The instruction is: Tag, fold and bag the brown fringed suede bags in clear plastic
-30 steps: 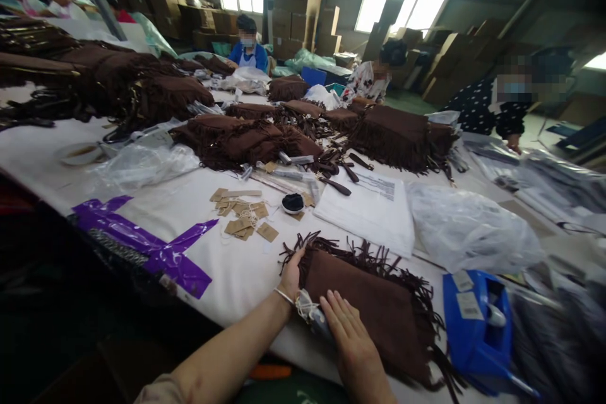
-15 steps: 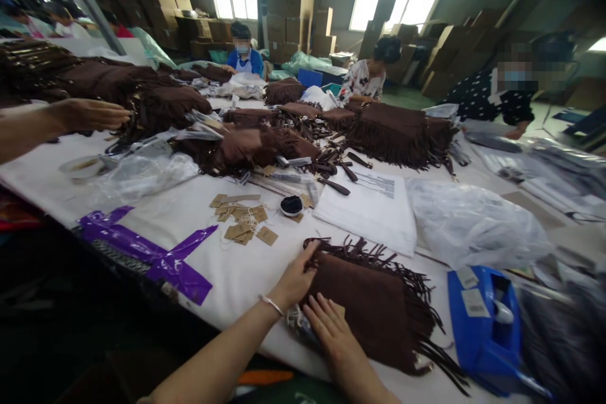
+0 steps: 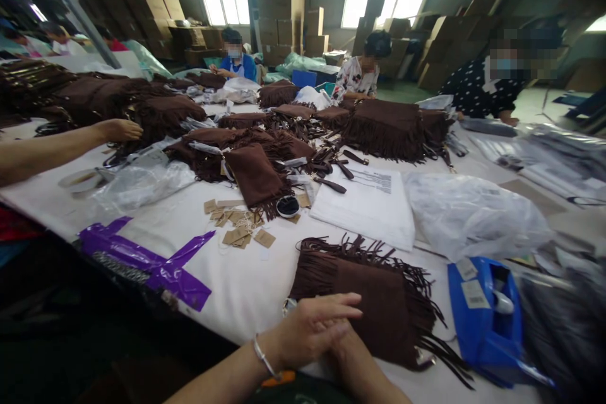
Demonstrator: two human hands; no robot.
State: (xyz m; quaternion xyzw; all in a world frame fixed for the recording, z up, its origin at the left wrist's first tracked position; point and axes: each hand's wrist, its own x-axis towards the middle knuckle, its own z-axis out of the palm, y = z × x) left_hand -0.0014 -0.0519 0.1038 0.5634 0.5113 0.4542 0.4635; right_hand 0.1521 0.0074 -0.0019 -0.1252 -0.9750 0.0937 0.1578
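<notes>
A brown fringed bag [image 3: 374,303] lies flat near the table's front edge, its fringe spread along the far and right sides. My left hand [image 3: 315,328], with a bracelet at its wrist, crosses over the bag's near left corner, its fingers stretched to the right. Beneath it is my right hand [image 3: 345,344], mostly covered, its fingers hidden. A bit of metal and clear wrap shows at the bag's left edge. Brown paper tags [image 3: 239,227] with white strings and a small round dish of black material [image 3: 288,206] lie beyond.
A blue tape dispenser [image 3: 487,322] stands right of the bag. Behind are white sheets [image 3: 364,208], a clear plastic bag [image 3: 473,214] and heaped brown bags [image 3: 388,129]. Purple tape [image 3: 151,262] marks the left edge. Another person's arm [image 3: 61,148] reaches in from the left.
My left hand has moved down and right, over my right hand. More fringe shows at the bag's left. Another brown bag now rests on the heap's near side, beside the tags.
</notes>
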